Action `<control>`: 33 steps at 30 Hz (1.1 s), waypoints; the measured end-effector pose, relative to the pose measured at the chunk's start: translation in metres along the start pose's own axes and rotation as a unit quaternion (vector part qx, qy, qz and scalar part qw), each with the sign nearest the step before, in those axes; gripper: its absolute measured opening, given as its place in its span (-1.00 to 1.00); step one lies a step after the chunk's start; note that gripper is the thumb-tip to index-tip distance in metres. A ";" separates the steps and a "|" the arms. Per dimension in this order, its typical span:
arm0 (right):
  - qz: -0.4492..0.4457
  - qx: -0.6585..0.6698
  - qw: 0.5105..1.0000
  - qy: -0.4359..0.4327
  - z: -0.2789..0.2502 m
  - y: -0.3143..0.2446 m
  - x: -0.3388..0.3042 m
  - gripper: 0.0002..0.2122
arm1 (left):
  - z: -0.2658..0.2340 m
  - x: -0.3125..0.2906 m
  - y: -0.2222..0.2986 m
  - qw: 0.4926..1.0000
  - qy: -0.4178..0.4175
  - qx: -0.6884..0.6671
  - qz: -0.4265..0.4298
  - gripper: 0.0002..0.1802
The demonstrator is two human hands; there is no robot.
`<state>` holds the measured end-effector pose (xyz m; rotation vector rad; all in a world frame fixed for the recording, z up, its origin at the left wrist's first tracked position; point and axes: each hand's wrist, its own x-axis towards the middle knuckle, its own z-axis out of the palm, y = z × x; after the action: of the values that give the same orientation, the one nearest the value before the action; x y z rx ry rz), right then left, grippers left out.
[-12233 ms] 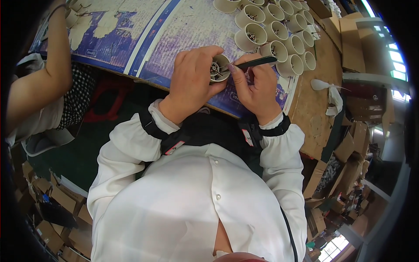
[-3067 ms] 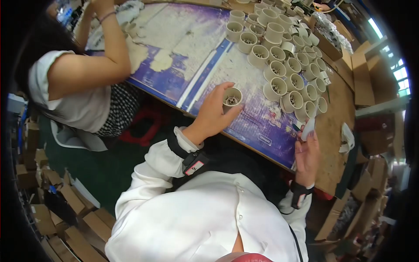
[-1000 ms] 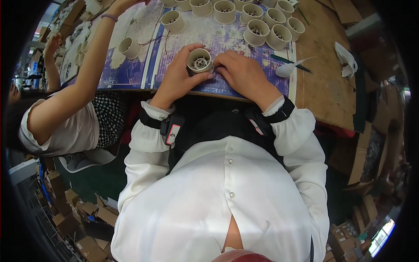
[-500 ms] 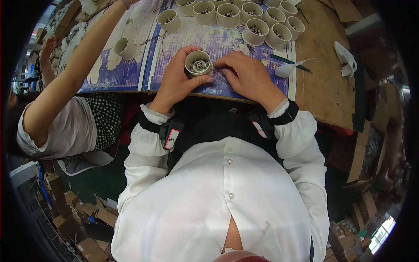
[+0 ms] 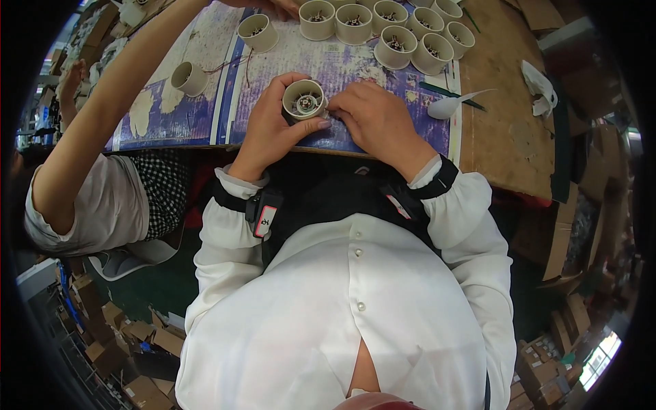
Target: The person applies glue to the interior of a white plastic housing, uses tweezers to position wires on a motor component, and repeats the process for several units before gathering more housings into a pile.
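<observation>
My left hand (image 5: 270, 126) is wrapped round a small cream-coloured cup (image 5: 294, 115), its thumb along the near side. Inside the cup sits a round metal part (image 5: 307, 103) with wire-like bits around it. Close against the cup's right side, my right hand (image 5: 378, 117) has its thumb and fingers pinched together. Whatever lies between those fingertips is too small and too hidden to make out. Both hands are just above the near part of the worn blue-and-white table covering (image 5: 287, 61).
Several similar cups (image 5: 395, 48) stand grouped at the far side; two more, one a tilted cup (image 5: 189, 79) with thin wires, are at left. A white tapered-nozzle bottle (image 5: 445, 108) lies right, beside a dark green tool (image 5: 437, 89). A co-worker's arm (image 5: 113, 102) reaches across the left.
My right fingertips have drawn closer to the cup, and the thin wires seen by them are now hidden. The co-worker's hand has come into view by the far cups.
</observation>
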<state>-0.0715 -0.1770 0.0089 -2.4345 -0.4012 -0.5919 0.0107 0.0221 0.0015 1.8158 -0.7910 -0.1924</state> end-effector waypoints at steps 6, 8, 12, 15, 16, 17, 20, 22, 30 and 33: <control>-0.077 -0.110 0.990 -0.042 -0.010 -0.006 0.002 -0.80 | -0.001 0.000 0.007 1.000 -0.004 0.028 0.012 -0.31; -0.083 -0.114 0.989 -0.042 -0.013 -0.008 -0.002 -0.78 | 0.000 -0.001 0.009 0.999 -0.003 0.036 0.019 -0.33; -0.085 -0.128 0.987 -0.047 -0.017 -0.013 -0.008 -0.74 | 0.009 -0.003 0.016 0.996 0.035 0.062 0.045 -0.37; -0.073 -0.142 0.986 -0.058 -0.019 -0.017 -0.011 -0.71 | 0.019 0.000 0.023 0.989 0.075 0.115 0.056 -0.41; -0.067 -0.136 0.987 -0.055 -0.020 -0.017 -0.013 -0.72 | 0.022 0.001 0.023 0.989 0.080 0.114 0.056 -0.41; -0.061 -0.130 0.988 -0.053 -0.022 -0.016 -0.014 -0.73 | 0.025 0.001 0.021 0.985 0.096 0.128 0.069 -0.41; -0.056 -0.098 0.993 -0.038 -0.031 -0.018 -0.021 -0.73 | 0.028 0.004 0.016 0.973 0.138 0.160 0.089 -0.39; -0.039 -0.046 0.998 -0.007 -0.041 -0.018 -0.031 -0.74 | 0.026 0.005 0.020 0.952 0.132 0.201 0.188 -0.35; 0.028 -0.031 0.999 0.014 -0.084 -0.007 -0.081 -0.80 | 0.029 0.006 0.018 0.949 0.142 0.202 0.197 -0.28; 0.066 -0.043 0.994 0.080 -0.105 0.002 -0.097 -0.85 | 0.028 0.006 0.019 0.953 0.138 0.202 0.181 -0.29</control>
<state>-0.1867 -0.2566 0.0357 -2.4506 -0.1497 -0.7539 -0.0066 -0.0071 0.0088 1.9753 -0.9949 0.4852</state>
